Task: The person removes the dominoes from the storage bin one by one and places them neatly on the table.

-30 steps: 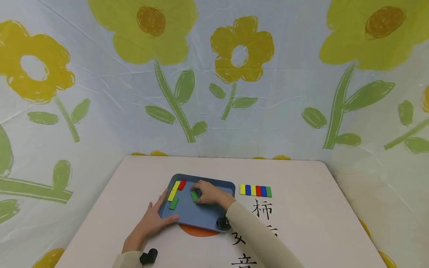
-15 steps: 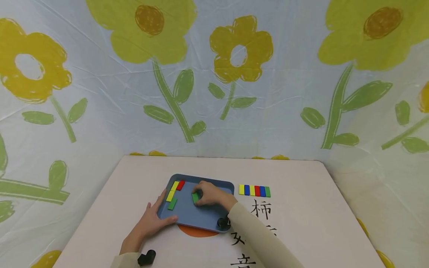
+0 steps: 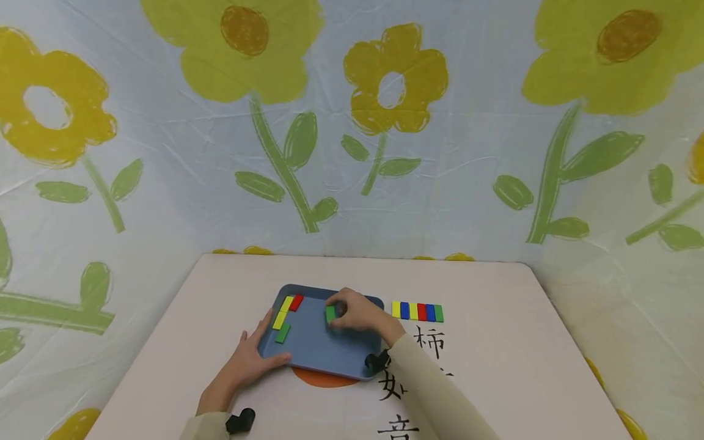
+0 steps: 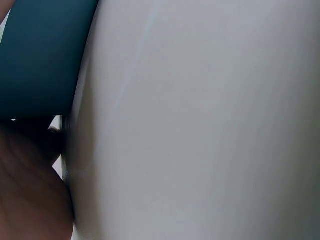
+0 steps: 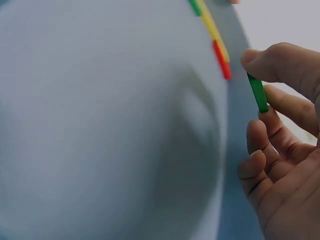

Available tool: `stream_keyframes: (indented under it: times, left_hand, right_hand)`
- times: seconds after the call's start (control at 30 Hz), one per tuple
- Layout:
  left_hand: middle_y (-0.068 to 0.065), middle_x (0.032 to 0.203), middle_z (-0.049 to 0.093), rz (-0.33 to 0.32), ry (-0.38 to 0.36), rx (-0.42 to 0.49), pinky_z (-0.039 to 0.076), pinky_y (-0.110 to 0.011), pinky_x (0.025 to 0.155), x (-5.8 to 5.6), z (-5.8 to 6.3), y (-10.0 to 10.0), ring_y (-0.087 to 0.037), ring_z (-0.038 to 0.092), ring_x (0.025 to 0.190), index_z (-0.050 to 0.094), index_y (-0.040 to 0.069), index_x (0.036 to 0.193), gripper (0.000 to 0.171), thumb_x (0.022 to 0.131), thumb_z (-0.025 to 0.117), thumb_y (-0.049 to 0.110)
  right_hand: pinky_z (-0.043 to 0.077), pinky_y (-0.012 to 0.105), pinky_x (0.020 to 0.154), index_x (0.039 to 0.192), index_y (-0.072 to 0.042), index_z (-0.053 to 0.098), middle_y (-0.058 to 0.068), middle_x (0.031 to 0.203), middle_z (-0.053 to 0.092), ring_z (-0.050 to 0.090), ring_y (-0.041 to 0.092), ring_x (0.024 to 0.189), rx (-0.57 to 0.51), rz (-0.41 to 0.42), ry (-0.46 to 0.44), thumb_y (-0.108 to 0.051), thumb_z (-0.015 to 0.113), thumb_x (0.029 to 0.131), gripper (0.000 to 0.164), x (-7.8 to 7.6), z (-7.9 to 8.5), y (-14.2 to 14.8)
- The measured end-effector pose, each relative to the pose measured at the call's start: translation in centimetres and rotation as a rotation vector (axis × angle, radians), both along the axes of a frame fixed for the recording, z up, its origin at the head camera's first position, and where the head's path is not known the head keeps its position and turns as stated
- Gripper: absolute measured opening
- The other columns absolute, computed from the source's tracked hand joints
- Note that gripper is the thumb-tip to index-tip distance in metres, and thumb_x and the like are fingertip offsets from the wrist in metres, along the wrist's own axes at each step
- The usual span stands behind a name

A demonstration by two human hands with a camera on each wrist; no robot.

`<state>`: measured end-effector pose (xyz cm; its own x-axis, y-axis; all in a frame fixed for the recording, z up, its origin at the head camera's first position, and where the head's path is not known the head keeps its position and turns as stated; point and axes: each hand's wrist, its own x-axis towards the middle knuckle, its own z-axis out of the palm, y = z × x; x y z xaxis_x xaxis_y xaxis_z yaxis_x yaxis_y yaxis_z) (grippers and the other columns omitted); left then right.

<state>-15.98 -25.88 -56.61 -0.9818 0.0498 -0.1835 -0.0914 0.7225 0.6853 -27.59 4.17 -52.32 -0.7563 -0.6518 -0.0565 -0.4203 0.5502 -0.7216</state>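
Observation:
In the head view my right hand (image 3: 360, 315) pinches a small green tile (image 3: 330, 315) over the middle of the blue tray (image 3: 330, 360). The right wrist view shows this green tile (image 5: 258, 93) edge-on between thumb and fingers, above the tray floor. My left hand (image 3: 250, 360) rests at the tray's left front corner, fingers stretched along the left rim and thumb at the front rim. Inside the tray, two yellow tiles (image 3: 283, 312) lie end to end by the left wall. A red tile (image 3: 296, 302) sits beside the far one, and another green tile (image 3: 283, 333) lies nearer the front.
Right of the tray, a row of coloured tiles (image 3: 417, 311) lies side by side on the pale table (image 3: 495, 354). Black written characters (image 3: 429, 342) mark the surface below it. An orange shape (image 3: 324, 377) shows partly under the tray's front edge. Flower-printed cloth (image 3: 467, 153) surrounds the table.
My right hand has moved a little to the right, with the green tile still pinched in its fingers. The left hand has stayed at the tray's corner.

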Motion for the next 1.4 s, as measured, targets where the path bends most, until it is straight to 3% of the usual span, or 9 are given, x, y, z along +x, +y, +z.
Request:
stream_keyframes:
  times: [0.17,0.4,0.6,0.77,0.87,1.1,1.4]
  left_hand:
    - [-0.022,0.17,0.021,-0.008,0.007,0.001,0.0,-0.069,0.125,0.0,0.1,0.0,-0.056,0.013,0.154,0.004,0.033,0.167,0.115,0.082,0.077,0.062]
    - [-0.021,0.17,0.019,-0.006,-0.007,0.014,0.0,-0.069,0.125,-0.1,-0.1,-0.1,-0.057,0.009,0.154,0.004,0.034,0.167,0.115,0.082,0.077,0.062]
    - [-0.021,0.171,0.018,-0.002,-0.022,0.006,0.003,-0.073,0.122,-0.1,-0.1,-0.2,-0.059,0.004,0.154,0.002,0.036,0.166,0.115,0.083,0.076,0.063]
    - [-0.021,0.17,0.019,-0.002,-0.009,0.014,-0.002,-0.068,0.125,-0.2,-0.2,-0.2,-0.056,0.011,0.154,0.003,0.037,0.166,0.115,0.082,0.077,0.063]
    - [-0.021,0.17,0.02,-0.002,-0.009,0.016,-0.003,-0.066,0.126,-0.3,-0.2,-0.1,-0.054,0.014,0.154,0.004,0.036,0.167,0.115,0.082,0.078,0.062]
    - [-0.023,0.17,0.019,0.003,-0.019,0.0,0.002,-0.072,0.123,-0.1,-0.1,0.0,-0.057,0.007,0.154,0.003,0.035,0.167,0.116,0.082,0.076,0.066]
    - [-0.022,0.17,0.019,-0.014,0.008,0.028,0.002,-0.073,0.123,0.0,-0.3,-0.2,-0.058,0.004,0.154,0.003,0.036,0.167,0.115,0.083,0.077,0.061]
  right_hand:
    - [0.053,0.032,0.082,0.132,-0.011,0.07,0.006,0.126,0.061,0.056,0.016,0.098,-0.055,-0.042,0.023,-0.024,0.08,0.087,0.048,-0.2,1.1,2.0]
    - [0.055,0.039,0.085,0.136,-0.011,0.067,0.007,0.129,0.063,0.063,0.024,0.106,-0.101,-0.083,0.034,-0.023,0.078,0.089,0.05,-0.1,2.5,6.1]
    - [0.056,0.041,0.087,0.14,-0.01,0.062,0.01,0.134,0.06,0.062,0.028,0.113,-0.098,-0.133,0.032,-0.024,0.076,0.092,0.053,-0.4,3.1,10.6]
    - [0.057,0.046,0.089,0.137,-0.008,0.064,0.013,0.135,0.06,0.062,0.034,0.114,-0.074,-0.202,0.057,-0.022,0.077,0.092,0.049,-0.4,3.5,14.5]
    - [0.057,0.049,0.088,0.135,-0.007,0.065,0.016,0.134,0.061,0.062,0.035,0.114,-0.047,-0.246,0.073,-0.02,0.077,0.091,0.047,-0.1,3.4,16.7]
    - [0.057,0.046,0.085,0.134,-0.007,0.065,0.016,0.134,0.062,0.064,0.033,0.11,0.016,-0.334,0.071,-0.021,0.076,0.091,0.046,0.6,2.3,20.9]
    - [0.058,0.042,0.082,0.128,0.0,0.067,0.022,0.129,0.063,0.064,0.034,0.106,0.063,-0.424,0.048,-0.016,0.078,0.088,0.045,1.5,0.4,23.4]
